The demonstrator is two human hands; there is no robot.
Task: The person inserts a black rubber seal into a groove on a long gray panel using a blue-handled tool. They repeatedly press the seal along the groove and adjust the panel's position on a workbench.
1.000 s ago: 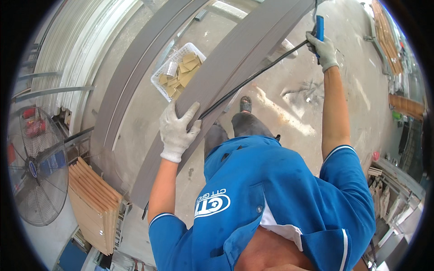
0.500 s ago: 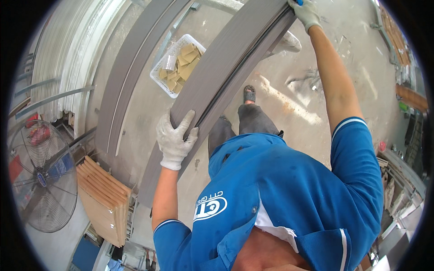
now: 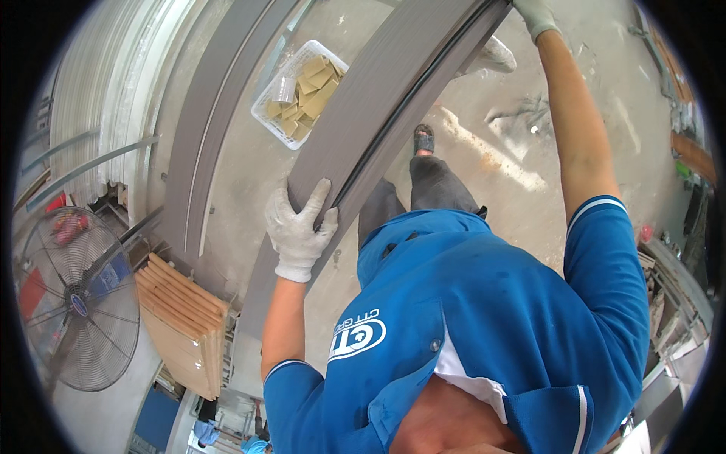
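A long grey-brown panel (image 3: 378,83) runs diagonally in front of me, from the top edge down to the lower left. A black strip (image 3: 412,104) lies in a groove along its length. My left hand (image 3: 299,233), in a whitish work glove, grips the panel near its lower part, thumb and fingers bent over its face beside the groove. Also gloved, my right hand (image 3: 535,15) is at the panel's far end, by the strip. The picture's top edge cuts off its fingers, so what it holds is hidden.
A second grooved panel (image 3: 208,113) stands to the left. Between the panels, a white basket (image 3: 262,115) holds tan cardboard pieces. Further left are a floor fan (image 3: 79,303), a stack of brown wrapped boards (image 3: 181,325) and long white profiles (image 3: 113,83).
My right hand has moved slightly up and right, partly out of the picture; the small blue thing in it is out of sight. My left hand keeps its place on the panel.
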